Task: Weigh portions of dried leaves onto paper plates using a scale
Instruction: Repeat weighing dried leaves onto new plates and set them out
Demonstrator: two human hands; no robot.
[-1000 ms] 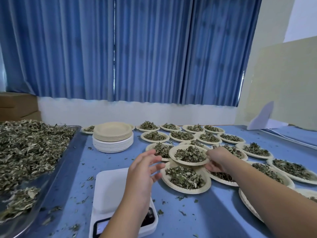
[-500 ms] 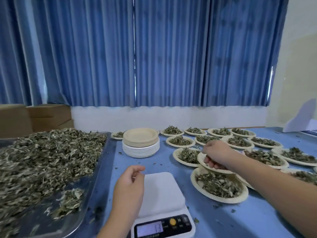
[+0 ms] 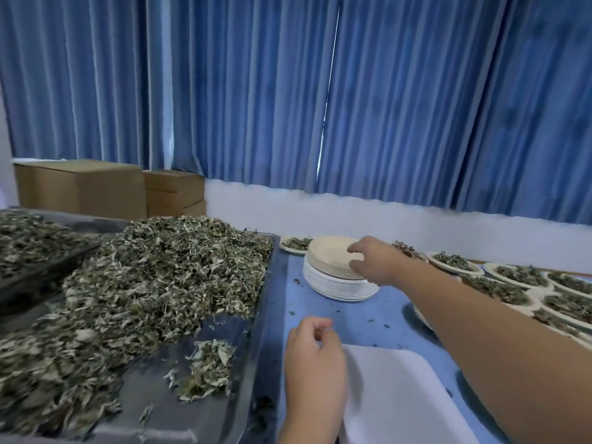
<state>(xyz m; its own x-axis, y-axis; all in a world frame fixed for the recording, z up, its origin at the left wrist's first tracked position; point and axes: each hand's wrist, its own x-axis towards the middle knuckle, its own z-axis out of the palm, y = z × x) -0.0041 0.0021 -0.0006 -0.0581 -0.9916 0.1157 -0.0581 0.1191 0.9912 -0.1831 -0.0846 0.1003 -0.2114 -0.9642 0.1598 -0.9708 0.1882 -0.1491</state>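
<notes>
Under the right hand (image 3: 373, 261), the plates (image 3: 330, 254) are matt paper, tan on top, white below. Left of the left hand (image 3: 315, 357), a dull grey metal tray (image 3: 208, 421) holds dry, crinkled, matt leaves (image 3: 160, 277). Beside that hand, the scale (image 3: 400, 395) is smooth white plastic on a smooth blue surface (image 3: 368, 318).

R. hand (image 3: 371, 261) has left the filled plates (image 3: 499, 288) at right and crossed to the stack of empty paper plates (image 3: 336, 286). Its fingers and thumb now curl on the rim of the top plate (image 3: 326, 251). L. hand (image 3: 315, 363) has drawn back from the filled plates to the left edge of the scale (image 3: 400, 395), fingers loosely curled. View swung left, so the scale's display is now out of frame.
</notes>
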